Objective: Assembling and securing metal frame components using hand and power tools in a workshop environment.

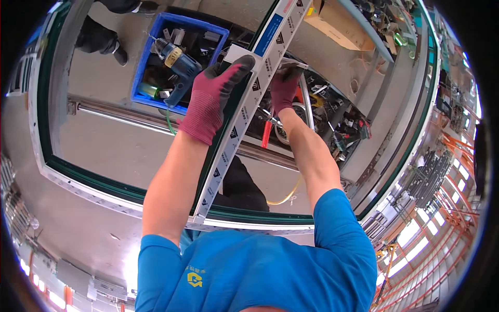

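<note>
A long white profile bar (pixel 228 134) with printed protective film and a blue label runs diagonally across a large frame with dark green inner edges (pixel 99 184). My left hand (pixel 208 101), in a maroon glove with black fingers, is closed at the bar's left side on a small white rectangular piece (pixel 237 53). On the bar's right side is my right hand (pixel 285 87), in a matching glove. Its fingers are curled beside a greyish piece (pixel 292 63) and partly hidden, so what they hold cannot be made out.
Under the frame, a blue crate (pixel 139 78) holds a cordless drill (pixel 179 65) and loose parts. Right of the bar lie a red-handled tool (pixel 266 134) and a tray of hardware (pixel 338 112). A cardboard box (pixel 338 26) stands at the far right. Someone's legs (pixel 96 36) show far left.
</note>
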`<state>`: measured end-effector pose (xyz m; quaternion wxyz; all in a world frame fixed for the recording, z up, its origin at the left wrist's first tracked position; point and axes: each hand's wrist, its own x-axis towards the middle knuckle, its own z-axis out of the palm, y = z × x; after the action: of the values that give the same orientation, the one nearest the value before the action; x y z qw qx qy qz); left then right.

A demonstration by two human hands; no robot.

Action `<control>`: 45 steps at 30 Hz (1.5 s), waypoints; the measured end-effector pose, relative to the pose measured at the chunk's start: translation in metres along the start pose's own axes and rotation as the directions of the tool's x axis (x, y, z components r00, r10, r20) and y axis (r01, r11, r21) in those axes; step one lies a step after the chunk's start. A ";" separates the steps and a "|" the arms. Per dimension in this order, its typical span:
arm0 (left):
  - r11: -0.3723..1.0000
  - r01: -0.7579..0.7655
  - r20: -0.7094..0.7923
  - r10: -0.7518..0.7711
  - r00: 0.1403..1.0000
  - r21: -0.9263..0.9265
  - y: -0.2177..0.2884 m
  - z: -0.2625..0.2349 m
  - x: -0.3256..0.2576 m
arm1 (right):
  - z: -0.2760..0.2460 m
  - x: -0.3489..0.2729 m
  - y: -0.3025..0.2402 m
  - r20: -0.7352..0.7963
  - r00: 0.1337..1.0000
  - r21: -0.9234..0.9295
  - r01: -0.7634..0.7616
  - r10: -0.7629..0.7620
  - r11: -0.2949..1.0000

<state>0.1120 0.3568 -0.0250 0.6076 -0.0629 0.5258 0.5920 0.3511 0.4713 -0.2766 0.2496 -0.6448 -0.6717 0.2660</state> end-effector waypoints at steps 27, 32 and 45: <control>0.980 -0.199 0.278 0.184 0.943 0.027 -0.019 -0.018 0.026 | -0.117 0.035 -0.350 0.787 0.469 -0.103 0.740 -0.400 0.664; 0.934 -0.351 0.232 0.326 0.916 0.073 -0.026 -0.009 0.016 | -0.115 0.040 -0.355 0.821 0.429 -0.124 0.778 -0.377 0.616; 0.870 -0.367 -0.045 0.403 0.914 0.329 -0.042 -0.003 0.025 | -0.114 0.044 -0.371 0.890 0.381 -0.153 0.766 -0.249 0.624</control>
<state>0.1368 0.3593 -0.0669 0.4489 0.1076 0.6482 0.6056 0.1547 0.5096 0.0585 -0.2065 -0.2359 -0.9227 0.2246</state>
